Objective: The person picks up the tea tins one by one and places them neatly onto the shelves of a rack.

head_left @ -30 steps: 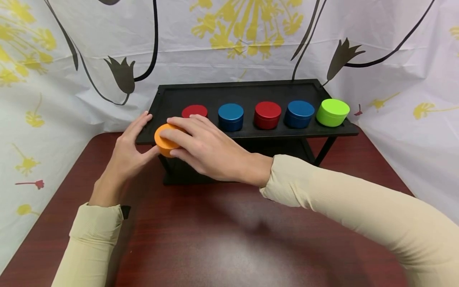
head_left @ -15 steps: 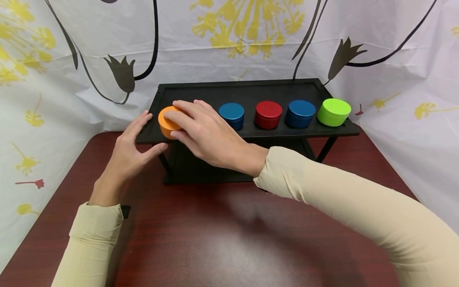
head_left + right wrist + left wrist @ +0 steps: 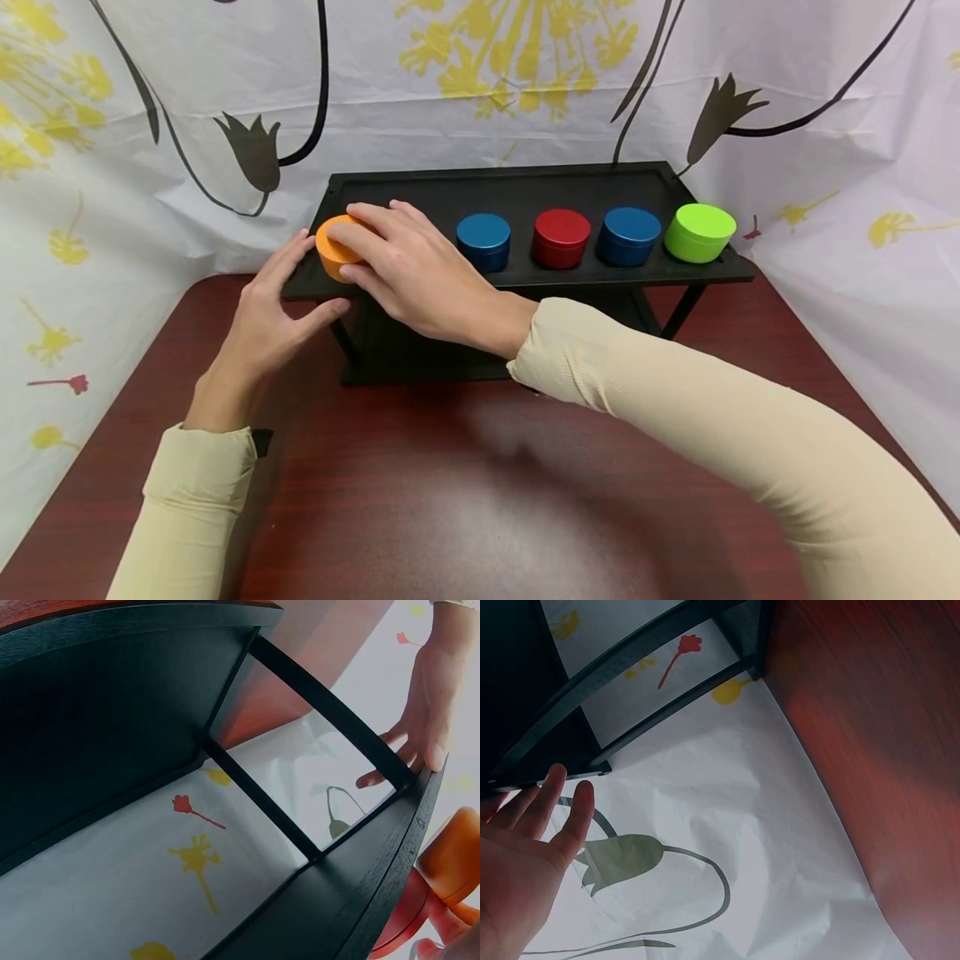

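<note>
An orange round tin (image 3: 330,254) is gripped from above by my right hand (image 3: 427,275), thumb on its near side and fingers over the lid. It overlaps the left end of the black shelf's top (image 3: 570,185). My left hand (image 3: 266,317) touches the shelf's left front corner with extended fingers, thumb spread along the front edge. In the left wrist view, the fingers (image 3: 576,817) of that hand reach the shelf's edge. A red tin (image 3: 401,919) shows beside the orange one in the right wrist view; in the head view my right hand hides it.
Along the shelf's front stand a blue tin (image 3: 483,242), another red tin (image 3: 561,239), a second blue tin (image 3: 628,236) and a bright green tin (image 3: 700,233). A lower black tier lies beneath. The shelf stands on a dark red wooden table (image 3: 420,500) against a flowered white cloth (image 3: 465,142).
My right hand has raised the orange tin from before the shelf's front edge to above its left end, then shifted slightly left. My left hand stays at the corner.
</note>
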A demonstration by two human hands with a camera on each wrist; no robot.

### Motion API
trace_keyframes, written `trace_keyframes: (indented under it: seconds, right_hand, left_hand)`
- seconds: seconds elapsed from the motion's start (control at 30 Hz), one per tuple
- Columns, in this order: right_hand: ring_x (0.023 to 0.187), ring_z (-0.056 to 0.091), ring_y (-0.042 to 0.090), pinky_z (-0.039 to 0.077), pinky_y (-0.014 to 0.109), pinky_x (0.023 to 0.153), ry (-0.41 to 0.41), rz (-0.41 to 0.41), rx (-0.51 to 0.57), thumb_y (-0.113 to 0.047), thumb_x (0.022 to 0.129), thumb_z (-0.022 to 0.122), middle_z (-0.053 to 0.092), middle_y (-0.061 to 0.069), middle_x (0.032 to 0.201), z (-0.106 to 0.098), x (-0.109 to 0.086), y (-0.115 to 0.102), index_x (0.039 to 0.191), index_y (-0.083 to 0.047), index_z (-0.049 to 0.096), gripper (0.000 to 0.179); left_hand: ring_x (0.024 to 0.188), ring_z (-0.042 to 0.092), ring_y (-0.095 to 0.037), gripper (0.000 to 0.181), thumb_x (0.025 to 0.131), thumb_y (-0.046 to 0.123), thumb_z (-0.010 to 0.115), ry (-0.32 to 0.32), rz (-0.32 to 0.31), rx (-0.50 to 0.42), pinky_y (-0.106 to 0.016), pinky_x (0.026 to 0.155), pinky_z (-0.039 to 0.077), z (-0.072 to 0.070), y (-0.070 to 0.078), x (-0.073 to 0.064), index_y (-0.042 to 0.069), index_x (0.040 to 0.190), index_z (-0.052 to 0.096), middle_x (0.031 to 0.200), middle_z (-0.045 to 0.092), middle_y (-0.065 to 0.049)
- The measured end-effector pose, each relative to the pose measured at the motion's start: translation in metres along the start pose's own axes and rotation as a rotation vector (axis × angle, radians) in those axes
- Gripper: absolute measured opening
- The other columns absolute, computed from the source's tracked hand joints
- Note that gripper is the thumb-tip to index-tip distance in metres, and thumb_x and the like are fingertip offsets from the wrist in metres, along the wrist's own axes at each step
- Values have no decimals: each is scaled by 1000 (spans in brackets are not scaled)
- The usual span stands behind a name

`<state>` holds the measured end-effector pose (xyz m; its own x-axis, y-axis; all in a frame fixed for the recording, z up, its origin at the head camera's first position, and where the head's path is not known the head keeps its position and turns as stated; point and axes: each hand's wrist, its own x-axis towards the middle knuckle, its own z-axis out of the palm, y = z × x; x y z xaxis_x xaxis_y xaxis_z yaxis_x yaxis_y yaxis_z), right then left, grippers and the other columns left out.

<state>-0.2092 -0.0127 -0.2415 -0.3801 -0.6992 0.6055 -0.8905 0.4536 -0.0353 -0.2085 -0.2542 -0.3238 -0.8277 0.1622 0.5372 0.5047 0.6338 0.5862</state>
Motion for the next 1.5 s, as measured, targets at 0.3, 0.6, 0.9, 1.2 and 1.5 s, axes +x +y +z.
trace_keyframes:
  seconds: [0.3, 0.6, 0.9, 1.2, 1.5]
  right_hand:
    - [125, 52, 23, 26, 42, 117, -43, 40, -20, -25, 101, 59, 59, 12, 131, 5, 10, -4, 131, -6, 62, 35]
    - [120, 54, 21, 25, 42, 118, -81, 63, -61, -28, 103, 56, 59, 8, 128, 11, 16, -6, 131, -8, 61, 35]
    - [124, 52, 16, 21, 40, 119, -134, 90, -143, -33, 104, 51, 59, 4, 132, 16, 21, -7, 135, -13, 58, 37]
    - [118, 55, 13, 20, 42, 119, -139, 94, -164, -35, 105, 50, 60, 0, 126, 22, 23, -10, 133, -16, 59, 35]
    - [114, 57, 12, 21, 44, 119, -137, 136, -157, -35, 104, 52, 62, 0, 123, 22, 25, -12, 132, -16, 62, 35]
  left_hand:
    - [141, 37, -16, 85, 78, 21, 86, 20, 73, 2, -42, 117, 28, 1, -3, 2, 29, 152, 44, 154, 41, 8]
    - [139, 39, -14, 84, 78, 21, 86, 6, 74, 0, -38, 115, 30, 1, -1, 2, 34, 150, 45, 153, 41, 13]
    - [140, 38, -14, 84, 79, 25, 85, 5, 66, 3, -41, 115, 30, 0, -2, 1, 34, 151, 43, 154, 40, 12]
    - [140, 39, -19, 85, 80, 23, 85, 3, 73, 14, -44, 115, 30, 1, -4, 0, 25, 153, 42, 154, 41, 7]
    - [140, 38, -17, 83, 80, 23, 85, 1, 62, -1, -43, 115, 30, 1, -3, 1, 30, 152, 44, 154, 40, 9]
